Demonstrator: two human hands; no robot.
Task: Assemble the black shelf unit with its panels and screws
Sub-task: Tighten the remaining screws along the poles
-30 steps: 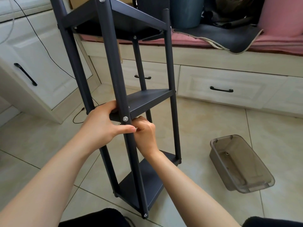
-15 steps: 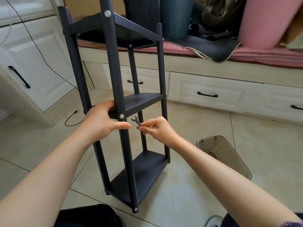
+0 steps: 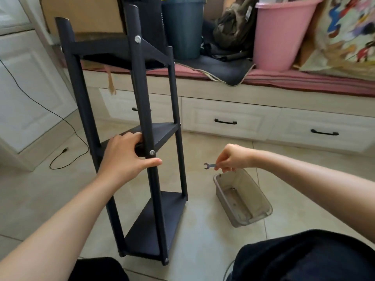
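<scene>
The black shelf unit (image 3: 142, 110) stands upright on the tiled floor, with three panels between its black posts. Silver screw heads show on the near post, one (image 3: 152, 152) at the middle panel and another (image 3: 138, 39) at the top panel. My left hand (image 3: 125, 157) grips the near post and the edge of the middle panel, thumb below the screw. My right hand (image 3: 233, 158) is off to the right of the shelf, pinching a small silver wrench (image 3: 209, 165) above the grey plastic tray (image 3: 261, 201).
White drawers with black handles (image 3: 225, 122) run along the back under a pink-cushioned bench holding a pink bucket (image 3: 282, 33) and a dark bin (image 3: 182, 27). A black cable (image 3: 67, 151) lies on the floor at left. My dark-clothed knees fill the bottom edge.
My right hand has pulled the wrench away from the middle screw and moved right, over the tray. My left hand stays on the post. The view has tilted up.
</scene>
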